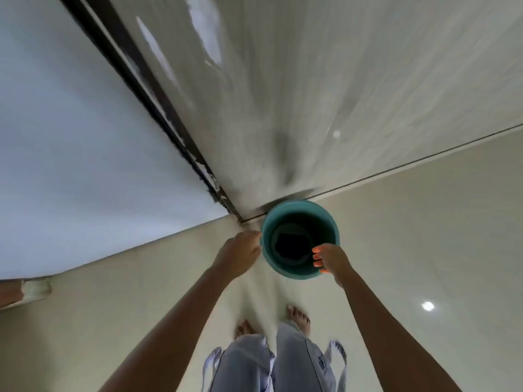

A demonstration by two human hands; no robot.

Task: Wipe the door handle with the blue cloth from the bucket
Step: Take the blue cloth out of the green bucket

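A teal bucket (294, 274) stands on the pale floor at the foot of the wall. At its bottom lies a dark, roughly square cloth (291, 246); its colour is hard to tell in the shadow. My right hand (329, 258) hovers over the bucket's right rim, fingers apart and pointing inward, holding nothing. My left hand (242, 251) is against the bucket's outer left side by the rim, with its fingers curled out of sight. No door handle is in view.
A white panel (85, 137) with a dark, chipped edge strip (169, 114) rises on the left, meeting a beige wall (339, 80) on the right. My bare feet (297, 318) and jeans-clad legs stand just behind the bucket. Glossy floor tiles (424, 236) stretch to the right.
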